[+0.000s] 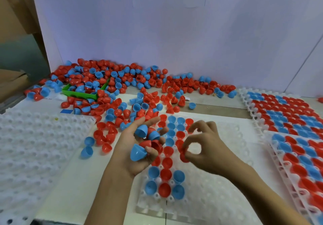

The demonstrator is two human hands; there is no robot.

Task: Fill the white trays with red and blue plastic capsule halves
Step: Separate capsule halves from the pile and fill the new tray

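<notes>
A white tray [218, 195] lies in front of me, its left columns holding red and blue capsule halves [165, 173]. My left hand [132, 147] is palm up over the tray's left edge, cupping several blue and red halves [139, 152]. My right hand [204, 149] hovers over the tray's middle, and its thumb and forefinger pinch one red half [183, 156]. A big loose pile of red and blue halves [122, 88] covers the table behind the tray.
An unfilled white tray [33, 147] lies at the left. Two filled trays [288, 114] [300, 163] lie at the right. A green box [79, 93] sits in the pile at the back left. A pale wall stands behind, with cardboard at the far left.
</notes>
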